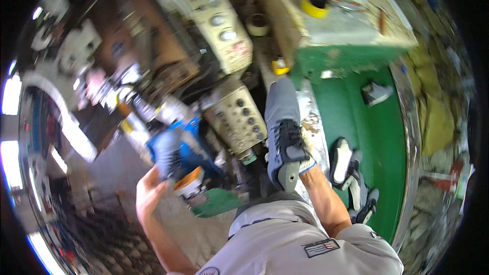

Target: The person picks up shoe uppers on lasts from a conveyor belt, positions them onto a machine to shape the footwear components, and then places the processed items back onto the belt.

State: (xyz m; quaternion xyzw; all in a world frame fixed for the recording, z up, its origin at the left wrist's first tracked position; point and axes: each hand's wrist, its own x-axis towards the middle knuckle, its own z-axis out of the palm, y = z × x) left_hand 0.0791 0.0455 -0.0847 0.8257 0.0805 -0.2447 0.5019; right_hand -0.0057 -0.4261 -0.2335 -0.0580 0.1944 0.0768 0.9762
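Grey with black laces, a shoe is in the right hand, directly in front of the person's waist. Its toe points away from the body and its heel faces the body. The right hand wears a white knit glove with a blue cuff edge and is closed on the shoe from the right side. Most of the fingers are hidden behind the shoe; their exact spread cannot be told.

The left hand is bare. Its fingers are bent, with a narrow gap at the thumb, and the fingertips meet the near end of a second shoe, also grey. Blur covers this area; whether the hand grips the second shoe or only touches it cannot be told. The second shoe is beside a blue machine part. An orange-and-white piece sits just to the right of the left hand.

Between the two shoes is a control box with a row of dark knobs. To the right, a green tray contains a group of shoes near the right forearm and a single shoe farther from the body.
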